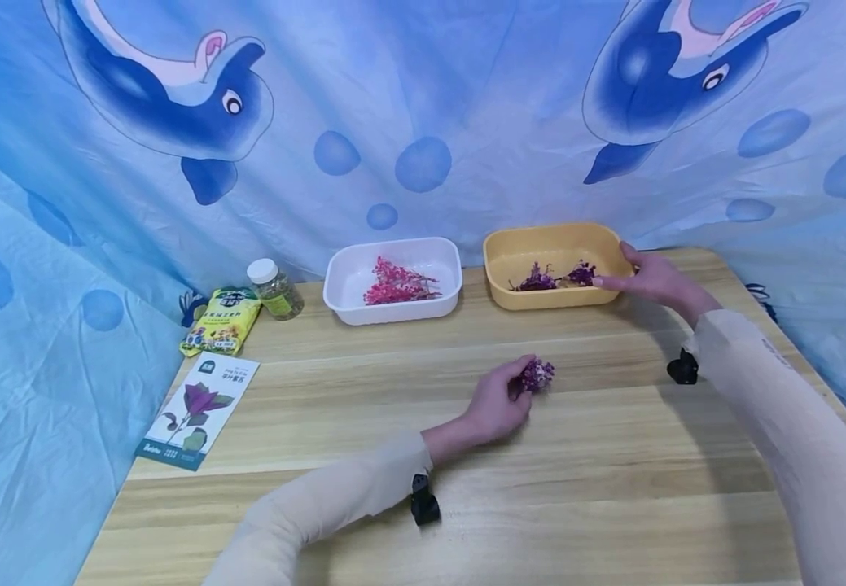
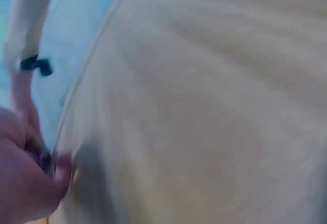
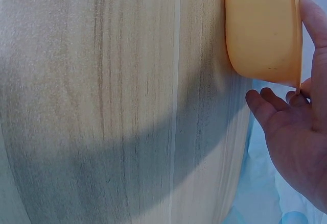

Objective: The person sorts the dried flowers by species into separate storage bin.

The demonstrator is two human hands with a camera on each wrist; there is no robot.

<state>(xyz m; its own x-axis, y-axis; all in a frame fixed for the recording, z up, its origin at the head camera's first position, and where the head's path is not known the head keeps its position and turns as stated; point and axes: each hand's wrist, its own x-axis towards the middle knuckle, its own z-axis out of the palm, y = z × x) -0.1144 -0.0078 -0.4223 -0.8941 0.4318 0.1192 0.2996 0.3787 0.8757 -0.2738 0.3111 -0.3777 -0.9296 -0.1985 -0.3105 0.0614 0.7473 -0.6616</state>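
A small bunch of purple dried flowers (image 1: 537, 375) is pinched in my left hand (image 1: 496, 404), just above or on the middle of the table. Part of the bunch hides behind the fingers, and in the left wrist view the hand (image 2: 30, 178) is blurred. At the back right, my right hand (image 1: 657, 281) grips the right end of a yellow plastic tray (image 1: 550, 299). Its thumb reaches over the rim while the other fingers (image 3: 263, 106) lie along the outside. Inside that tray are purple dried flower sprigs (image 1: 537, 278).
Left of the yellow tray stands a white tray (image 1: 393, 312) with pink dried flowers (image 1: 396, 283). A white-capped jar (image 1: 278, 295), a yellow packet (image 1: 223, 321) and a printed plant card (image 1: 199, 409) line the table's left side. A blue dolphin-print curtain (image 1: 423, 98) hangs behind the wooden table (image 1: 576, 505).
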